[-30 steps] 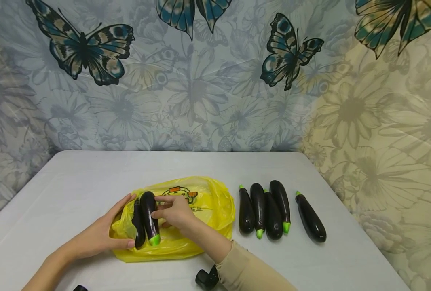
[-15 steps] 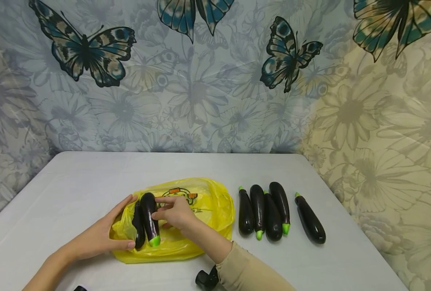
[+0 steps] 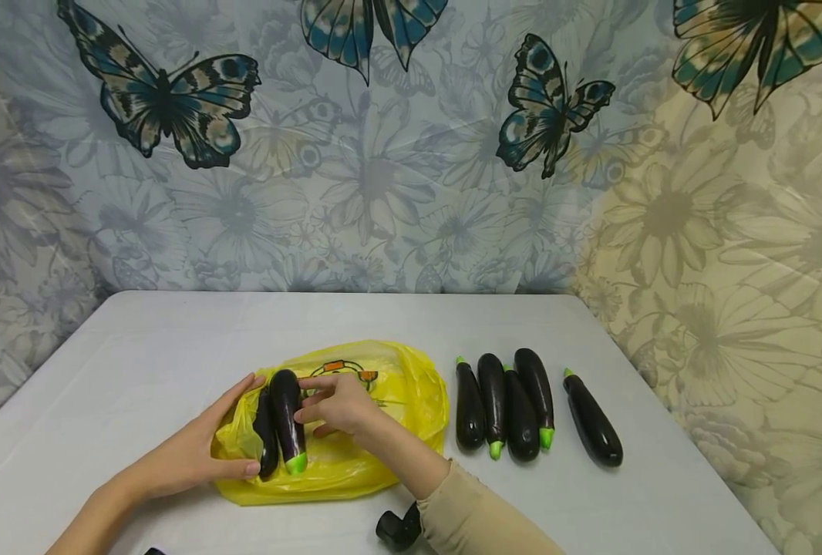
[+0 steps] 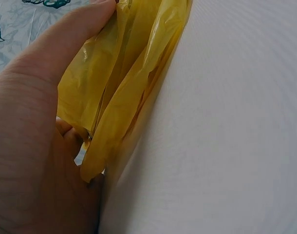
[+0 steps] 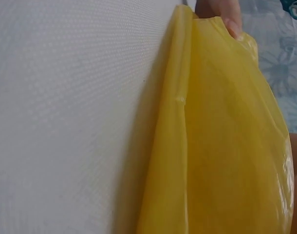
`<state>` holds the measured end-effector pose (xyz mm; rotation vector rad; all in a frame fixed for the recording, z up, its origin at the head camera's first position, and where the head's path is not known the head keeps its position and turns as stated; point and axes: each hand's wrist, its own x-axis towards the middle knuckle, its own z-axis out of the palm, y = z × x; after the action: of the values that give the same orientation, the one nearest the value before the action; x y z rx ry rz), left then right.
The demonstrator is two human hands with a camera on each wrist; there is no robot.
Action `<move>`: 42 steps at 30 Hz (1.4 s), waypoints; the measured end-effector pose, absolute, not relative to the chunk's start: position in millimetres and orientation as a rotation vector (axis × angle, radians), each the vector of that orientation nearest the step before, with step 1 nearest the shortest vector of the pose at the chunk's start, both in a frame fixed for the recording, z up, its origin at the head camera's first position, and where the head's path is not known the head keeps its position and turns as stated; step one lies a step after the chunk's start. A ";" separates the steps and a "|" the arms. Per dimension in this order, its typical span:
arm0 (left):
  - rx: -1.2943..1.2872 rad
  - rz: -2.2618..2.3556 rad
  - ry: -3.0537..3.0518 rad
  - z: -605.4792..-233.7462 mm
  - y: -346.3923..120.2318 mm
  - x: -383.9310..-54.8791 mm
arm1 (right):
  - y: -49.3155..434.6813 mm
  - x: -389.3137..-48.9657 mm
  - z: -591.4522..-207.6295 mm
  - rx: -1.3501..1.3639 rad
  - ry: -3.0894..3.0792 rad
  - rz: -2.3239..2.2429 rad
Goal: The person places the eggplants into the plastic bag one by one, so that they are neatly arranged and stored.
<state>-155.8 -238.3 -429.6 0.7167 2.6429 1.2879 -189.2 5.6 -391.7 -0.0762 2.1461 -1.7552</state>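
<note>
A yellow plastic bag [image 3: 411, 397] with a printed drawing lies on the white table. At its left end two dark eggplants sit side by side: one [image 3: 289, 420] shows a bright green stem end, and the other [image 3: 266, 438] is partly covered. My left hand [image 3: 189, 451] grips that end, thumb low and fingers high; the left wrist view shows its thumb [image 4: 75, 36] against the folded plastic. My right hand [image 3: 345, 405] has its fingertips at the right side of the green-ended eggplant, fingers loosely extended. Its contact is hidden in the right wrist view, where the bag [image 5: 231, 126] fills the middle.
Several eggplants [image 3: 496, 405] lie in a row right of the bag, and another [image 3: 593, 420] lies apart, farther right. A black object [image 3: 399, 528] sits by the right sleeve [image 3: 483, 512]. A butterfly-patterned cloth [image 3: 376, 177] hangs behind the table's far edge.
Both hands stay almost where they were on the bag and eggplant. The whole head view has shifted very slightly down.
</note>
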 end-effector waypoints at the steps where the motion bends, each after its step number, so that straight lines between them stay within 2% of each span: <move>1: 0.717 1.289 2.641 -429.8 -238.2 -156.0 | 6.3 -189.7 -391.6 -0.080 2.137 -1.761; 24: 0.671 1.277 2.664 -434.9 -240.8 -158.2 | 36.3 -199.5 -382.8 -0.088 1.962 -1.929; 42: 0.677 1.276 2.660 -431.1 -238.0 -156.4 | 39.1 -197.5 -383.1 -0.022 1.908 -1.949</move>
<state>-156.4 -238.0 -431.1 0.6774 2.6598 1.2756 -197.5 39.1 -383.1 -0.0225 1.9081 -1.9487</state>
